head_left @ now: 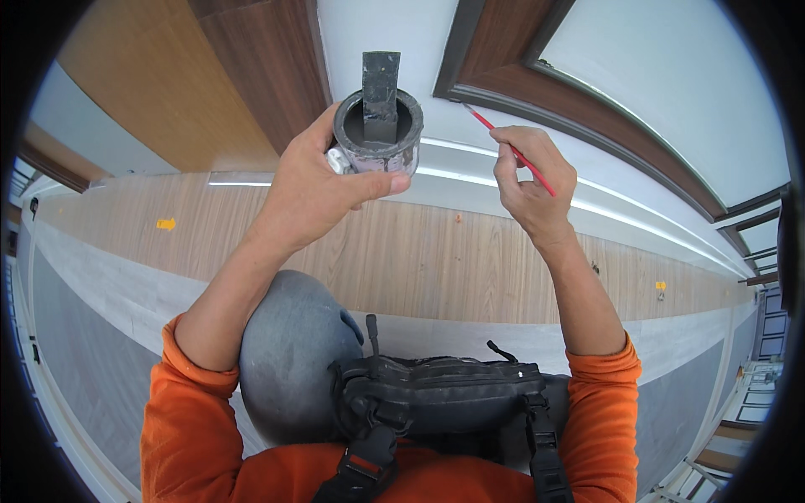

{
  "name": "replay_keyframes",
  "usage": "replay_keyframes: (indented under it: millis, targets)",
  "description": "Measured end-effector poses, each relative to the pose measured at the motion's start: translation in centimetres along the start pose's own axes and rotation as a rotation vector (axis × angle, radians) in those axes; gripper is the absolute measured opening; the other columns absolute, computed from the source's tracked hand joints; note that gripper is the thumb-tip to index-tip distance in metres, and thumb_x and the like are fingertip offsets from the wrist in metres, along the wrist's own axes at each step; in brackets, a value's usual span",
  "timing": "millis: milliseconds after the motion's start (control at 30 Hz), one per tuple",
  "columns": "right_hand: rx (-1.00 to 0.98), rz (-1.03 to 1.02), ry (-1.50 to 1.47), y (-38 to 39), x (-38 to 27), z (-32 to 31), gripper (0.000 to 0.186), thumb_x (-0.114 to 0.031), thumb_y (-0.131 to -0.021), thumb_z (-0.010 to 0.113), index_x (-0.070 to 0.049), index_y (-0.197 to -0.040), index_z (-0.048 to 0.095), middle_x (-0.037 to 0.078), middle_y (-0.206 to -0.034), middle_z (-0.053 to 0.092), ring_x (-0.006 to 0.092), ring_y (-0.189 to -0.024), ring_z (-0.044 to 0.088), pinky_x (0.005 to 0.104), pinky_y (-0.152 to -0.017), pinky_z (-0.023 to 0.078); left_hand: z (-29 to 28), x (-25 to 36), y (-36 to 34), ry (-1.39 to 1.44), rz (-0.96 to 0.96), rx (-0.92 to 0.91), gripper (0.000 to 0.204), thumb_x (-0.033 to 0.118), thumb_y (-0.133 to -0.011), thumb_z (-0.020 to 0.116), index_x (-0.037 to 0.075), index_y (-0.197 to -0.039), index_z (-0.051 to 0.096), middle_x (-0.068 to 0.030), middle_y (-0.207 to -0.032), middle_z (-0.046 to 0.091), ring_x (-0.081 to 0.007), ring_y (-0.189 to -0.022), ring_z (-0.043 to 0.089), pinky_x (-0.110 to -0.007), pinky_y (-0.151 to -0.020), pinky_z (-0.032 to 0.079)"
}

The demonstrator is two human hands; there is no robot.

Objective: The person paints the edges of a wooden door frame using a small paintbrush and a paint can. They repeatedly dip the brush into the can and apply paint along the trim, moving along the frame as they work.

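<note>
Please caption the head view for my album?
Left hand holds a smeared can with a flat dark strip in it; right hand holds a slim red brush near a brown frame.

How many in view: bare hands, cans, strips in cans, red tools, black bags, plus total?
Left hand, right hand: 2
Can: 1
Dark strip in the can: 1
Red tool: 1
Black bag: 1
Total: 6

Yellow arrow on wood-grain floor, left, second arrow, right

Wood-grain floor with small orange arrow markers
</note>
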State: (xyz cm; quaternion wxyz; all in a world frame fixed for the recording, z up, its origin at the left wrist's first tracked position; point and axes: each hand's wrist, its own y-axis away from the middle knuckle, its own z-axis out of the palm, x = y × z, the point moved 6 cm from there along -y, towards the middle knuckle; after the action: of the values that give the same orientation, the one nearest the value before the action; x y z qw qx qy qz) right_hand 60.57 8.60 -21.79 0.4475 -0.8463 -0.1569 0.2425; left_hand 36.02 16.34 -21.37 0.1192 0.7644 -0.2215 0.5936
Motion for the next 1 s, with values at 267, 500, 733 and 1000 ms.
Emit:
replay_keyframes:
  millis: [267, 500, 733, 1000]
  targets:
    - [0.049, 0.034, -0.001, 0.0, 0.2, -0.4, 0.021, 0.007, -0.083, 0.072, -0.005, -0.1, 0.075, 0.007, -0.093, 0.077, 0.0174, -0.079, 0.074, 0.0264, -0.066, 0.059, 0.1, -0.1, 0.0, 0.026, 0.008, 0.0, 0.063, 0.022, -0.076, 0.094, 0.006, -0.13, 0.066, -0.0054, -0.105, 0.074, -0.011, -0.085, 0.068, -0.026, -0.063, 0.056]
    - [0.08, 0.055, -0.032, -0.3, 0.6, -1.3, 0.02, 0.007, -0.086, 0.069, -0.004, -0.101, 0.075, 0.008, -0.097, 0.076, 0.0145, -0.077, 0.071, 0.0249, -0.062, 0.056, 0.1, -0.1, 0.0, 0.016, 0.005, -0.008, 0.061, 0.022, -0.076, 0.094, 0.006, -0.129, 0.067, -0.005, -0.106, 0.074, -0.0107, -0.085, 0.068, -0.026, -0.063, 0.056]
    - [0.054, 0.131, 0.006, -0.7, 0.5, -1.2, 0.018, 0.005, -0.087, 0.068, -0.005, -0.102, 0.075, 0.007, -0.097, 0.076, 0.014, -0.077, 0.07, 0.0245, -0.06, 0.054, 0.0, -0.1, 0.0, 0.001, 0.013, -0.007, 0.059, 0.022, -0.077, 0.093, 0.007, -0.129, 0.067, -0.005, -0.105, 0.074, -0.0113, -0.085, 0.069, -0.026, -0.063, 0.056]
    - [0.063, 0.105, 0.025, -1.2, 0.9, -2.1, 0.016, 0.003, -0.089, 0.068, -0.005, -0.1, 0.075, 0.004, -0.094, 0.076, 0.0111, -0.074, 0.068, 0.023, -0.059, 0.052, 0.1, -0.1, 0.0, 0.005, 0.007, -0.006, 0.059, 0.021, -0.077, 0.093, 0.008, -0.128, 0.067, -0.005, -0.104, 0.074, -0.0112, -0.084, 0.069, -0.026, -0.061, 0.056]
